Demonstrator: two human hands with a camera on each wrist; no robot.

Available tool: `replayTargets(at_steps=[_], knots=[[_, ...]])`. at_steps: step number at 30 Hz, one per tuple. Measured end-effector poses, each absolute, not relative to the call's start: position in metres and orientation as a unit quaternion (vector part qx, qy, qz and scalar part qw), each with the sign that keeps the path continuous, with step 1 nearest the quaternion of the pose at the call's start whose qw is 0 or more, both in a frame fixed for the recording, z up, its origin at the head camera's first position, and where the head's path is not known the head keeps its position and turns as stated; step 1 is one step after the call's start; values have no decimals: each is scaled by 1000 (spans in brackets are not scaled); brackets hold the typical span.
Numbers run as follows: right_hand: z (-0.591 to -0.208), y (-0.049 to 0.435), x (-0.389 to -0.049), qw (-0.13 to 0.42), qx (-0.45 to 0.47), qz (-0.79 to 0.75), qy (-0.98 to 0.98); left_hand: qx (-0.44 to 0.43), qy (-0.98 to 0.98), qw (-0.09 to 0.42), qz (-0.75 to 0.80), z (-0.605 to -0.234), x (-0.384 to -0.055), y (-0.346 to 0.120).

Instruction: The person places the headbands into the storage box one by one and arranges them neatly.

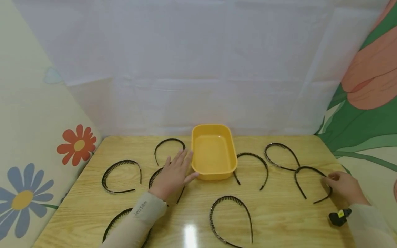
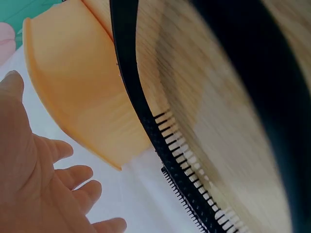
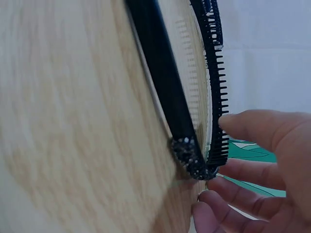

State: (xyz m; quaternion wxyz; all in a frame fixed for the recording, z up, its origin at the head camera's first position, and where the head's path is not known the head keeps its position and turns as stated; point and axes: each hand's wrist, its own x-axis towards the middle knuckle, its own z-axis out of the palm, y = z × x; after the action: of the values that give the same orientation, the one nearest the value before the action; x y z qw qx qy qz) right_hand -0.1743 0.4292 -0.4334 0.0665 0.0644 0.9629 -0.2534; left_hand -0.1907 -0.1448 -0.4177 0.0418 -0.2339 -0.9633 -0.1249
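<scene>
A white sheet [image 1: 198, 62] spans the back, with a flower-patterned panel [image 1: 34, 103] on the left and a leafy panel [image 1: 369, 144] on the right. In front lies a wood-grain table [image 1: 279, 217]. The yellow bin [image 1: 214, 176] stands on it near the back, close to the sheet. The person's left hand [image 1: 174, 172] reaches beside the bin's near left corner, fingers extended and slightly spread, grasping nothing; whether the thumb touches the bin cannot be told. Beneath this hand a toothed headband [image 1: 152, 178] lies partly hidden. The right hand [image 1: 345, 186], at the table's right side, pinches a black headband [image 1: 311, 167] between thumb and fingers by its right side. Just behind that one lies a beaded headband [image 1: 289, 151]. Other headbands lie around: one just right of the bin [image 1: 252, 154], one near the front middle [image 1: 229, 198], and more on the left. Smallest is a black-and-yellow piece [image 1: 339, 217] beside the right sleeve [image 1: 369, 224].
</scene>
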Motion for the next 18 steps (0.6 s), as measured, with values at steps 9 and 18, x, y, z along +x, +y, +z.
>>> replayTargets(at_steps=[9,18], knots=[[-436,428,-174,27,52,-246,968,-241,-963,26,-114,-421,-192,-139],[-435,429,-171,-2,56,-237,970,-248,-964,18,-96,-421,-195,-133]])
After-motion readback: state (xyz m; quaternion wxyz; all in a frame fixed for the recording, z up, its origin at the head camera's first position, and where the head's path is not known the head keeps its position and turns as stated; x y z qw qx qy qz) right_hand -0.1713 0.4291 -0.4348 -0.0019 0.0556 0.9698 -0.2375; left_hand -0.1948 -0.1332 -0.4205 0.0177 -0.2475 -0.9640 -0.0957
